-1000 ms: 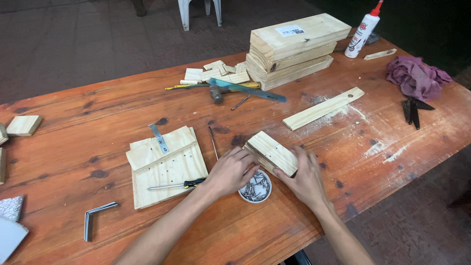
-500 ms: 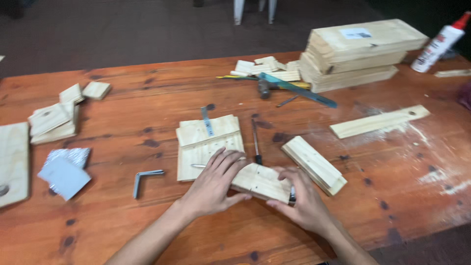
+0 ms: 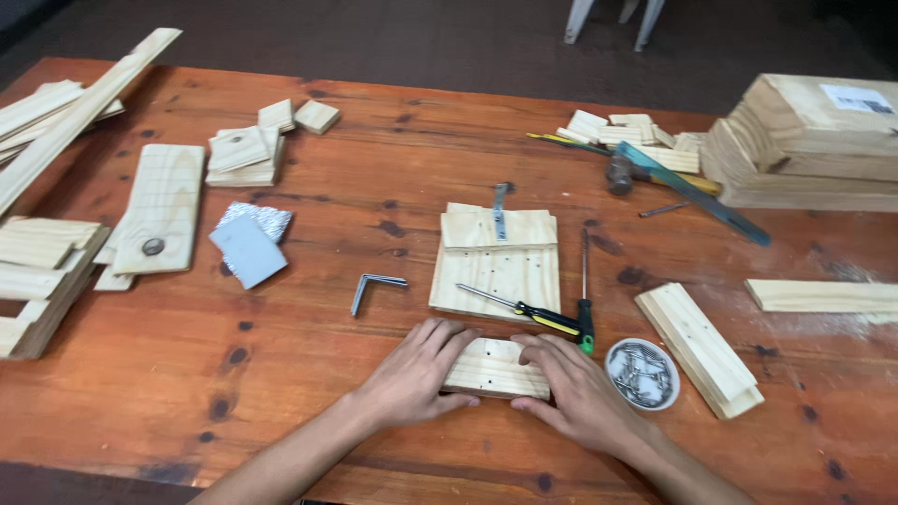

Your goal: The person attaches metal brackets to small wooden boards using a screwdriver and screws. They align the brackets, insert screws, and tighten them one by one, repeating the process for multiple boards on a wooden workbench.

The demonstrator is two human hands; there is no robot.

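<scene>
Small block (image 3: 494,367) flat on table (image 3: 309,393) near front edge, clasped from both ends: left hand (image 3: 416,374) over left end, right hand (image 3: 572,388) over right end, fingers curled and pressed on wood, middle bare between. Looks like steadying or squaring up the block; next likely calls for a tool, so 1 hand free. Just behind: 2 screwdrivers (image 3: 552,321), board (image 3: 498,262). Right: tin of screws (image 3: 642,373), plank (image 3: 700,348). Left: bracket (image 3: 372,288).

Single head-worn view, steeply down and close over the wooden table (image 3: 309,393).
</scene>
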